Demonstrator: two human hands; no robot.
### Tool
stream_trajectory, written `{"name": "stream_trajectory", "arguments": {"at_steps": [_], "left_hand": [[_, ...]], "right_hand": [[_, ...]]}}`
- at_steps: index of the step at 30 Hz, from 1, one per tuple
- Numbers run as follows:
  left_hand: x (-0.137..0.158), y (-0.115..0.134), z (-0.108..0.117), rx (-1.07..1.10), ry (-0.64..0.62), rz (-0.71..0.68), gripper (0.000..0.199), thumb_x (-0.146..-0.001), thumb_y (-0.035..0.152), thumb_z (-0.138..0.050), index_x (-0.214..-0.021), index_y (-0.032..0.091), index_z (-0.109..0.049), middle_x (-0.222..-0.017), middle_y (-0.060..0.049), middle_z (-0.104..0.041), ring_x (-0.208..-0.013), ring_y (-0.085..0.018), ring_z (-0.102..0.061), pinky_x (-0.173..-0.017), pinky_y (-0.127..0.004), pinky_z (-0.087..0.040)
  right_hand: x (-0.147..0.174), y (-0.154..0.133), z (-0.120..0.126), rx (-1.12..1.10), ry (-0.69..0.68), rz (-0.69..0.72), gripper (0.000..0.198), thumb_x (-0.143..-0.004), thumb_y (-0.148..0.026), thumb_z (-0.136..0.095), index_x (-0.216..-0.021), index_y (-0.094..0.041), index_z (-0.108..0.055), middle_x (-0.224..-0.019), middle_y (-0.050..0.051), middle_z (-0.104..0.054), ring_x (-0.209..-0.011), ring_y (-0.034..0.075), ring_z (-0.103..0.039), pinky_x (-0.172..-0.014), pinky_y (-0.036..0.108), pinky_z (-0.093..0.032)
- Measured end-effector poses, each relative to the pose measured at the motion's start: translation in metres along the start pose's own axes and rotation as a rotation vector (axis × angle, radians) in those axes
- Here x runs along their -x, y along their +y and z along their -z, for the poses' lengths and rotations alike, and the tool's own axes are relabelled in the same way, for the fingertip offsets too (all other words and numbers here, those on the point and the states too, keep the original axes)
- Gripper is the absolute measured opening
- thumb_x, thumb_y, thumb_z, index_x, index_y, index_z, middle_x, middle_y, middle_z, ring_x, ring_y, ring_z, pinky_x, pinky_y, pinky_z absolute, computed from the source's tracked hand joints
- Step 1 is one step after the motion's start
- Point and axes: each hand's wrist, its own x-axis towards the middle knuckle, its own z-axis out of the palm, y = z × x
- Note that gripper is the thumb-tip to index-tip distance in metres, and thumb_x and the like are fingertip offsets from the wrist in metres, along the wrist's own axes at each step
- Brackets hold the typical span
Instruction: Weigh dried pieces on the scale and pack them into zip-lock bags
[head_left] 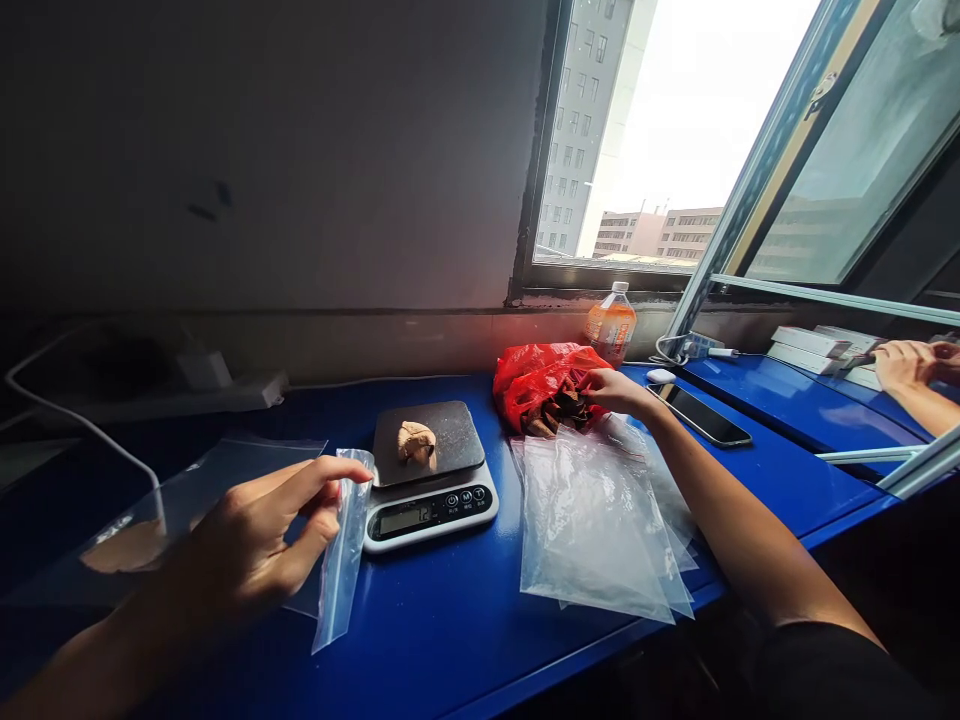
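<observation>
left hand (262, 530) at clear bag (339, 590); right hand (619, 390) at red bag (517, 375).
left: fingers half curled, pinching its edge. right: fingers bent among brown pieces (559, 410), tips hidden, grip cannot be told. between: scale (459, 440) bearing one tan piece (416, 446), blue worktop (450, 630); flat plastic sleeves (592, 540) before red bag.

Left and centre backed by a plain grey wall (300, 150), mostly shadowed; base edged by a paler band (420, 345). Wall broken at right by a dark-framed window (720, 110); a tall grey building (589, 120) and low pinkish blocks (690, 232) seen outside, sky blown out. Blue tabletop (450, 630) crossed at right by a pale metal frame (840, 297). Lit from window side; left corner underexposed.
</observation>
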Motion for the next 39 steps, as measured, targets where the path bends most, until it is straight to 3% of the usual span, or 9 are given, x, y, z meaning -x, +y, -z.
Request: {"name": "stream_trajectory", "arguments": {"at_steps": [5,10,14,20,23,28,34,39], "left_hand": [[-0.002,-0.002,0.004,0.076,-0.024,-0.022,0.027,-0.09,0.032,-0.039,-0.098,0.023,-0.063,-0.067,0.004,-0.061,-0.064,-0.012,-0.061,-0.064,-0.022,-0.047],[-0.002,0.0,0.006,0.066,-0.045,-0.01,0.028,-0.09,0.034,-0.039,-0.099,0.023,-0.063,-0.067,0.003,-0.062,-0.063,-0.013,-0.061,-0.057,-0.023,-0.044],[-0.003,0.001,0.006,0.052,-0.039,-0.01,0.028,-0.09,0.034,-0.038,-0.098,0.023,-0.063,-0.067,0.003,-0.062,-0.063,-0.014,-0.06,-0.055,-0.024,-0.042],[-0.002,0.0,0.004,0.059,-0.031,-0.034,0.028,-0.092,0.034,-0.036,-0.099,0.023,-0.061,-0.068,0.003,-0.061,-0.062,-0.013,-0.06,-0.059,-0.024,-0.043],[-0.001,0.0,0.004,0.051,-0.033,-0.032,0.028,-0.092,0.034,-0.037,-0.1,0.023,-0.061,-0.069,0.003,-0.061,-0.064,-0.013,-0.061,-0.058,-0.023,-0.043],[-0.003,0.002,0.005,0.056,-0.033,-0.019,0.028,-0.09,0.033,-0.039,-0.097,0.023,-0.063,-0.068,0.003,-0.063,-0.063,-0.013,-0.061,-0.061,-0.024,-0.047],[-0.003,0.0,0.004,0.071,-0.022,0.017,0.025,-0.087,0.033,-0.043,-0.095,0.025,-0.066,-0.073,0.003,-0.066,-0.067,-0.014,-0.065,-0.064,-0.022,-0.049],[-0.002,-0.003,0.002,0.054,-0.038,-0.02,0.029,-0.091,0.036,-0.039,-0.099,0.023,-0.063,-0.069,0.003,-0.063,-0.061,-0.013,-0.061,-0.062,-0.024,-0.047]], "right_hand": [[-0.004,0.009,0.011,-0.117,0.094,-0.039,0.008,-0.064,-0.023,-0.064,-0.067,-0.016,-0.064,-0.062,0.001,-0.063,-0.057,0.014,-0.055,-0.052,0.023,-0.042],[-0.007,0.013,0.013,-0.267,0.218,-0.054,0.025,-0.062,-0.027,-0.068,-0.082,-0.014,-0.062,-0.069,0.005,-0.066,-0.056,0.013,-0.058,-0.051,0.025,-0.046],[-0.005,0.009,0.001,-0.451,0.202,0.018,0.041,-0.061,-0.035,-0.072,-0.093,-0.013,-0.061,-0.086,0.009,-0.07,-0.069,0.016,-0.065,-0.066,0.03,-0.055],[-0.001,-0.006,-0.003,-0.585,0.119,0.117,0.051,-0.064,-0.039,-0.074,-0.108,-0.015,-0.063,-0.095,0.009,-0.071,-0.083,0.019,-0.068,-0.08,0.034,-0.055],[0.0,-0.01,0.003,-0.459,0.012,0.167,0.044,-0.07,-0.036,-0.069,-0.109,-0.017,-0.067,-0.105,0.01,-0.071,-0.092,0.02,-0.068,-0.084,0.033,-0.053],[-0.004,0.002,0.002,-0.08,0.142,0.086,0.016,-0.068,-0.021,-0.06,-0.079,-0.018,-0.071,-0.082,0.005,-0.071,-0.077,0.018,-0.064,-0.075,0.03,-0.051],[-0.009,0.011,-0.017,-0.021,0.076,0.026,0.008,-0.058,-0.013,-0.061,-0.061,-0.017,-0.067,-0.058,0.0,-0.061,-0.058,0.015,-0.055,-0.057,0.025,-0.045],[-0.013,0.015,-0.003,-0.094,0.118,-0.015,0.017,-0.059,-0.015,-0.059,-0.072,-0.016,-0.071,-0.065,0.001,-0.065,-0.059,0.014,-0.057,-0.056,0.024,-0.045]]}}
